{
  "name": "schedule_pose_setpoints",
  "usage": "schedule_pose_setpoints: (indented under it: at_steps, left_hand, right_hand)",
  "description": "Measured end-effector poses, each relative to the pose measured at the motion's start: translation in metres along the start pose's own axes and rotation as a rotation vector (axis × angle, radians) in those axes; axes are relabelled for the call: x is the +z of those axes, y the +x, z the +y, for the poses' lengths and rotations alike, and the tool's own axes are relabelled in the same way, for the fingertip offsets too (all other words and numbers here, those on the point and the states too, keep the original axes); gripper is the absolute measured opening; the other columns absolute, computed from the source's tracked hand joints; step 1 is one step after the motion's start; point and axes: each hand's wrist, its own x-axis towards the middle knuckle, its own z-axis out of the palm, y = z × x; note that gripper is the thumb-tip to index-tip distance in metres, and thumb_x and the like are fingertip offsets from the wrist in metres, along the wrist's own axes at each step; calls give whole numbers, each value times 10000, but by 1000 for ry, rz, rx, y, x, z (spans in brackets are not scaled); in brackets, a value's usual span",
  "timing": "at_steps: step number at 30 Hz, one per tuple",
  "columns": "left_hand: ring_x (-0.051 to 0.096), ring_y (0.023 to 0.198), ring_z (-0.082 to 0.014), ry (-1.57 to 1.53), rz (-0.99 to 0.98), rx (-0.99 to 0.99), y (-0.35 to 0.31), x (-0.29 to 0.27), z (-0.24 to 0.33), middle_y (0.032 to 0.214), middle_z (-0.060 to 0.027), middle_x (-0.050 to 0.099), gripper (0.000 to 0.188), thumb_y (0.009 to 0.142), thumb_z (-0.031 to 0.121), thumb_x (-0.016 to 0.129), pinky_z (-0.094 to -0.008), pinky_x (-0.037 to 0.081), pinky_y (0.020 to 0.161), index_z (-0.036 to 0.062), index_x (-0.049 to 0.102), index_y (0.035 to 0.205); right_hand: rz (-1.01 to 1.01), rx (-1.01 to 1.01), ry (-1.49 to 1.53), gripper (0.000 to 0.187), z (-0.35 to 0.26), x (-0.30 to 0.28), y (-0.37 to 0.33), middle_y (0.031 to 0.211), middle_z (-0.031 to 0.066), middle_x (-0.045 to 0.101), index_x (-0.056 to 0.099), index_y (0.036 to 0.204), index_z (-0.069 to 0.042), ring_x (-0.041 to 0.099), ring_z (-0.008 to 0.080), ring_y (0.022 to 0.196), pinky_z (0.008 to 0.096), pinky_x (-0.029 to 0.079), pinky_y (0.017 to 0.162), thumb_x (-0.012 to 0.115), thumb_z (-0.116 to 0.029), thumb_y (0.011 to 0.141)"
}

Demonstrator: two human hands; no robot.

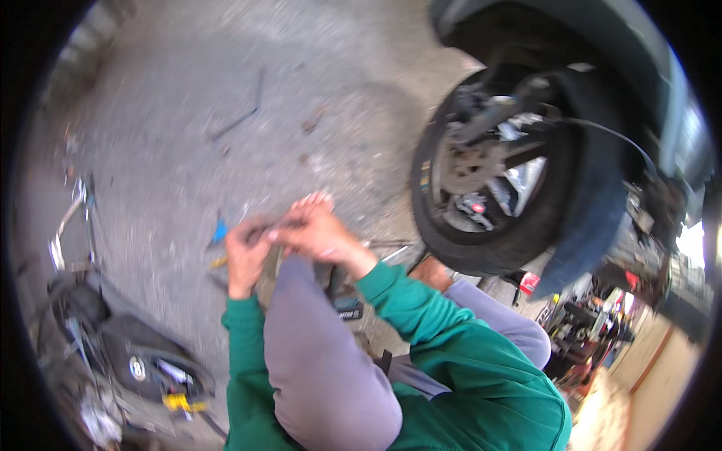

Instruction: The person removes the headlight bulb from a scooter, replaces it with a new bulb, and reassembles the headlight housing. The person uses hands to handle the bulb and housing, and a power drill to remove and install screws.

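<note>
In front of my raised knee, my two hands come together over the concrete floor. My left hand [247,254] has its fingers curled and closed at a small dark piece [262,232]. My right hand [322,237] reaches across from the right, its thumb and fingers pinched on the same piece. Motion blur hides what kind of part it is. Just beyond my left hand lies a blue-tipped object [219,231], with a yellow-handled tool [218,262] close beside that wrist.
A motorbike wheel [426,197] with a brake disc stands at the right, under dark bodywork. A thin bent rod [241,123] lies farther off on the floor [165,143]. Black vehicle panels [143,349] rest at the lower left. Several cluttered parts [594,323] sit at the right.
</note>
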Motion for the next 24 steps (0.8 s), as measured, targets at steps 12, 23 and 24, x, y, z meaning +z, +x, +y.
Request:
schedule_pose_setpoints:
  at_steps: [12, 23, 24]
  left_hand:
    - [737, 960, -292, -406, -254, 139, -45, 47, 56, 1078, -202, 735, 262, 991, 104, 659, -411, 621, 850, -91, 686, 1164]
    - [723, 990, -247, -610, -373, 402, -129, 52, 193, 1092, -174, 732, 257, 943, 41, 697, -349, 610, 848, -50, 695, 1184]
    - [725, 989, -244, -659, -425, 424, -138, 56, 204, 1099, -173, 733, 253, 941, 38, 707, -340, 614, 840, -37, 701, 1182]
  right_hand:
    - [142, -175, 9, 273, -75, -5, -111, 842, 50, 743, 759, 993, 20, 675, 103, 716, 261, 563, 656, 797, -238, 912]
    - [118, -678, -143, 228, -188, 8, -241, 876, 96, 740, 745, 1023, 47, 703, 144, 808, 289, 571, 744, 768, -150, 911]
    - [109, -772, -71, 216, -197, 7, -257, 894, 105, 736, 737, 1037, 54, 712, 155, 817, 294, 580, 759, 752, -128, 921]
